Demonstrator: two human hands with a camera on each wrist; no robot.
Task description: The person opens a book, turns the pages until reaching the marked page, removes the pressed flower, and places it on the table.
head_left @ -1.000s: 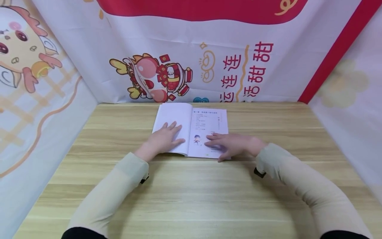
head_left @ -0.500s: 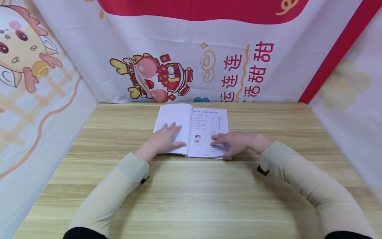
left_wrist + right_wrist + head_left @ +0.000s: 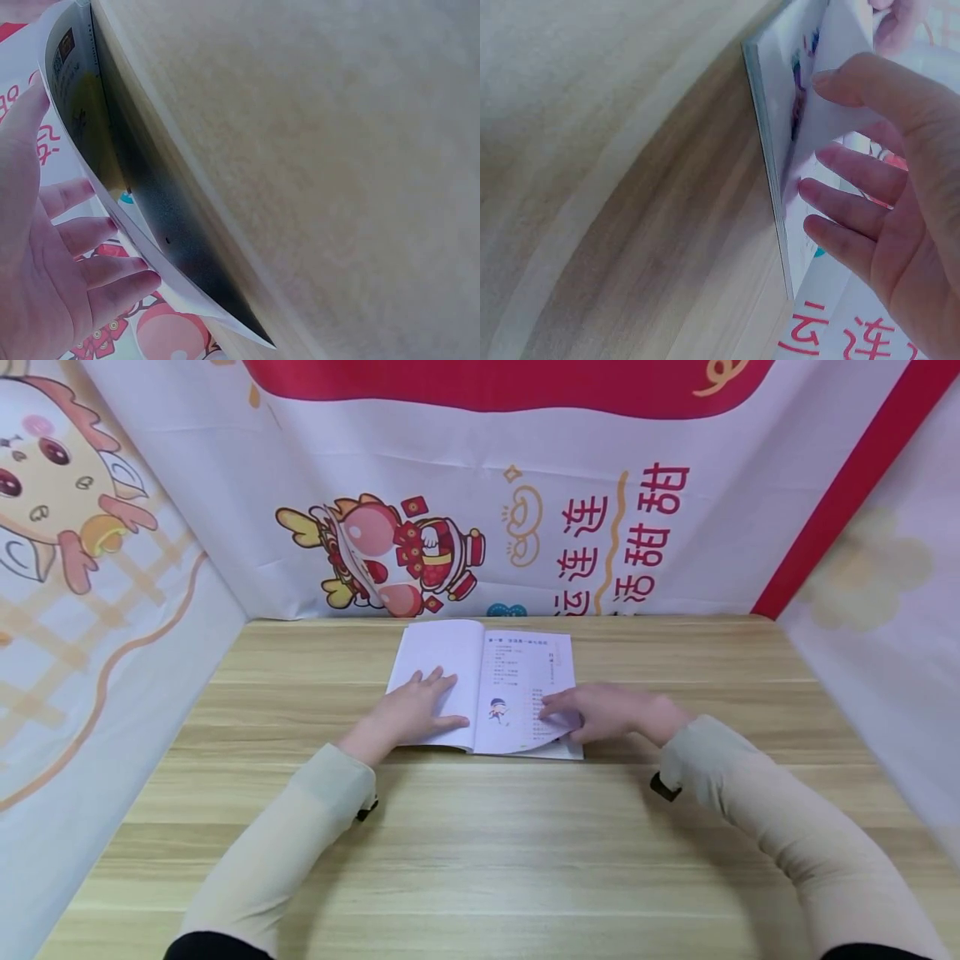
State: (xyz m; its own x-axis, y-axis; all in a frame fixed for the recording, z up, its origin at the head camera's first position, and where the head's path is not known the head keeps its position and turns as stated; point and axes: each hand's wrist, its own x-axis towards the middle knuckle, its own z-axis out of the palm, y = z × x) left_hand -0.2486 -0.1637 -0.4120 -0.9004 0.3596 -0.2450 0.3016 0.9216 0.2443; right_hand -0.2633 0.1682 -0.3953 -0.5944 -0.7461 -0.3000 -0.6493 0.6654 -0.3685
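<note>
Right hand (image 3: 611, 714) lies at the book's (image 3: 483, 689) 4 o'clock corner, thumb and fingers (image 3: 847, 169) pinching the lower edge of the right page (image 3: 528, 685), whose corner curls up off the sheets beneath. Left hand (image 3: 412, 710) rests flat on the blank left page (image 3: 435, 660), fingers spread and straight, thumb pointing at the spine. Open and flat, the book sits toward 12 o'clock on the wooden counter (image 3: 480, 860), its far edge close to the printed cloth backdrop (image 3: 465, 510). Bare wood runs wide toward 6 o'clock, between the sleeves (image 3: 292, 835), and out to 3 and 9 o'clock, where cloth side walls (image 3: 97, 652) close the counter in.
</note>
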